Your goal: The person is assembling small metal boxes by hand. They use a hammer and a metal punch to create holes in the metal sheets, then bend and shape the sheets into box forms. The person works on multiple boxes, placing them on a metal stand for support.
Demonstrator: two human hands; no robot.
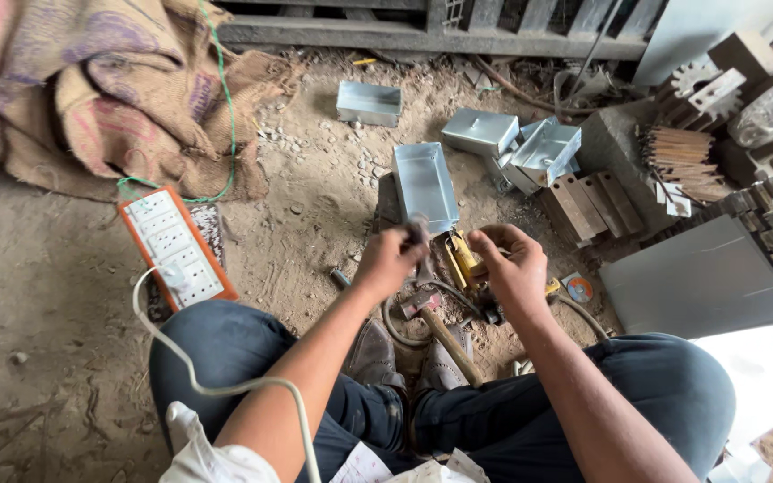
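The person sat on the dirt floor (pixel 64 295), knees apart, both hands working low between the legs. The left hand (pixel 389 259) was closed in a fist around a dark upright handle or rod (pixel 420 243), gripped firmly. The right hand (pixel 513 265) was half curled, fingers bent toward the palm; what it pinched, if anything, I could not tell (its back faced me).

Just below and between the hands lay a yellow-bodied tool (pixel 463 259) with a hose (pixel 404 329) looping from it, and a hammer (pixel 440 331) rested near the feet, head toward the left wrist. An open metal tray (pixel 425 183) lay just beyond the hands, touching neither.

Judgement: the step in hand looked like setting or aligning a small part at the tool, the left hand steadying while the right positioned. The next move would call for a steady left grip and fine right fingertip placement.

Other galvanised boxes (pixel 480 131) lay further off; a power strip (pixel 176 246) sat by the left knee.
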